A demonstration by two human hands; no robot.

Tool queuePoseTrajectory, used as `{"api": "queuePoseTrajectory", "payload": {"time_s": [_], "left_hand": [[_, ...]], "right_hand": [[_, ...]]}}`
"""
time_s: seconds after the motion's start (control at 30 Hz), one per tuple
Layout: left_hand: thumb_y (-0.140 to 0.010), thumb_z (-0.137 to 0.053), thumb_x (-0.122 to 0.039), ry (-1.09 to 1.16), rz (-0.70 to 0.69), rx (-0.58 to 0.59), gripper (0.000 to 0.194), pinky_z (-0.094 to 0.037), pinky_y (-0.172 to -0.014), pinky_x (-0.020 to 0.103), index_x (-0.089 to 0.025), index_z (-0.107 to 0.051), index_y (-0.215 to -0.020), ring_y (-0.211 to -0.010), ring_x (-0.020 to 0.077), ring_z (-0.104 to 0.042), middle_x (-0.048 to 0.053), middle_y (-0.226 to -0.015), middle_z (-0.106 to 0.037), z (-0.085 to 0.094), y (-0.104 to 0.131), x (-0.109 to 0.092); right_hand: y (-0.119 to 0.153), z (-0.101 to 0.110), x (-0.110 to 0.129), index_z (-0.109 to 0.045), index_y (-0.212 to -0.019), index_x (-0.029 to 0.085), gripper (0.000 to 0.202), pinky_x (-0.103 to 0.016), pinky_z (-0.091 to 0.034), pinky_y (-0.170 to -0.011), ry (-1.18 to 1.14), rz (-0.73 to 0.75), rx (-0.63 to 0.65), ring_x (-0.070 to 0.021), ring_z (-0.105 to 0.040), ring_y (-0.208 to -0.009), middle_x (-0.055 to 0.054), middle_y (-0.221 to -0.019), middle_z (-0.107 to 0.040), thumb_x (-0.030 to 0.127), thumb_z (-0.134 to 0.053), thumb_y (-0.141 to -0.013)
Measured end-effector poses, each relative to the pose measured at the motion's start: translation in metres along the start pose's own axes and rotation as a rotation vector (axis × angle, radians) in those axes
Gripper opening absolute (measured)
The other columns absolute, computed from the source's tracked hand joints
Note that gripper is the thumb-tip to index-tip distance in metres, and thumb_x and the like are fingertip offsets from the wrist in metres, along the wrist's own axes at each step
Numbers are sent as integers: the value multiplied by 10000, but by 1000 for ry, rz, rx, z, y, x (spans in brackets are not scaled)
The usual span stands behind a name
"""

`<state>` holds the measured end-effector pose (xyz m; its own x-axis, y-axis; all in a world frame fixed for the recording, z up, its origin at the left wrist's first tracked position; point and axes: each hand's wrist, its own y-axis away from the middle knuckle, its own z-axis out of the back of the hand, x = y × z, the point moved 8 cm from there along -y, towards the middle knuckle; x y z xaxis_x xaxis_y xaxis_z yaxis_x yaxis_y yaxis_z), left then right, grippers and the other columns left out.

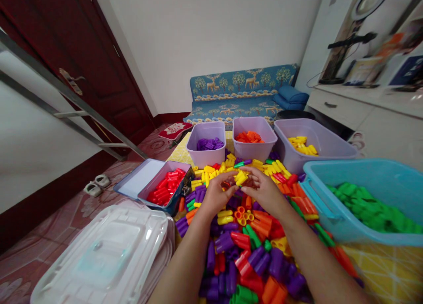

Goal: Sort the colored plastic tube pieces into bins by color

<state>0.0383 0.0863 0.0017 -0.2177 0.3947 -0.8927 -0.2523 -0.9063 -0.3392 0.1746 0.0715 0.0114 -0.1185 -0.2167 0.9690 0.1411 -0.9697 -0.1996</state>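
My left hand (218, 191) and my right hand (261, 185) face each other over a heap of coloured plastic tubes, fingers curved inward. A few small yellow plastic tubes (241, 177) sit between their fingertips, gripped from both sides. Below and around my hands spreads the mixed heap of short hollow tubes: purple ones (224, 242), orange ones (261, 224), green, red and yellow. More yellow tubes (211, 172) lie just beyond my hands. How many pieces are between the fingers I cannot make out.
Behind the heap stand lilac bins with purple (205, 157), orange (254, 152) and yellow pieces (291, 158). A blue bin (363, 165) of green pieces is at right; an open box (180, 166) of red ones at left. Stacked clear lids (139, 246) lie front left. A patterned sofa (231, 105) is beyond.
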Motion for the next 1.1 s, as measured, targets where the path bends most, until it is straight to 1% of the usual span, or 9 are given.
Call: {"api": "queuePoseTrajectory", "payload": {"time_s": [0.13,0.27,0.33,0.43,0.6,0.73,0.83,1.0,1.1], "left_hand": [[-765,-668,-238,106,31,-8,270,-505,-725,264,-140,-695,-1014,-740,151,-613,56,-835,-682,0,0,0],[-768,-672,-278,156,16,-1,235,-515,-765,275,-146,-701,-961,-772,153,-624,59,-860,-683,0,0,-2],[-768,-666,-253,163,-3,4,206,-516,-772,269,-150,-703,-943,-793,152,-625,57,-873,-674,-1,0,-3],[-770,-647,-200,149,-31,7,191,-518,-769,259,-155,-702,-947,-826,151,-628,59,-914,-665,-2,0,-3],[-809,-634,-237,-2,-22,-7,222,-509,-763,253,-172,-702,-1011,-859,158,-630,70,-992,-688,2,0,-4],[-793,-684,-336,84,27,39,461,-518,-744,253,-191,-604,-1223,-872,166,-635,85,-1068,-672,-1,2,-6],[-753,-731,-360,134,47,70,596,-513,-755,254,-210,-548,-1300,-857,161,-631,81,-1068,-660,-5,4,-7],[-780,-700,-347,132,56,47,458,-487,-694,231,-174,-635,-1199,-752,132,-591,51,-887,-662,-5,2,0],[-758,-717,-343,176,66,11,446,-474,-657,220,-154,-654,-1157,-706,120,-572,34,-819,-647,-2,1,2]], "right_hand": [[1,5,-2,-522,-1061,211,373,-277,-508,-643,118,-23,-36,-157,-651,-696,-4,-819,-689,267,-657,-718],[3,16,4,-540,-865,221,297,-222,-336,-455,395,-12,-86,-120,-482,-461,77,-510,-516,420,-693,-708],[4,19,9,-539,-731,216,288,-226,-295,-444,466,15,-90,-115,-448,-465,62,-497,-472,477,-663,-735],[3,22,14,-528,-631,208,329,-237,-315,-460,452,36,-78,-125,-474,-509,36,-530,-479,488,-609,-783],[2,30,7,-591,-770,203,228,-250,-405,-465,245,-67,-69,-140,-536,-490,27,-560,-565,430,-610,-781],[2,34,4,-624,-823,196,192,-254,-437,-457,208,-108,-95,-147,-564,-469,16,-554,-615,373,-635,-750],[3,28,2,-636,-885,182,198,-264,-469,-471,177,-125,-77,-155,-597,-467,9,-578,-647,319,-625,-742],[4,14,-3,-628,-1063,142,332,-262,-513,-524,144,-157,-11,-165,-663,-545,-22,-688,-707,255,-596,-752],[4,12,-5,-602,-1137,126,390,-253,-527,-551,127,-158,-7,-154,-672,-560,-25,-709,-714,222,-576,-759]]}}
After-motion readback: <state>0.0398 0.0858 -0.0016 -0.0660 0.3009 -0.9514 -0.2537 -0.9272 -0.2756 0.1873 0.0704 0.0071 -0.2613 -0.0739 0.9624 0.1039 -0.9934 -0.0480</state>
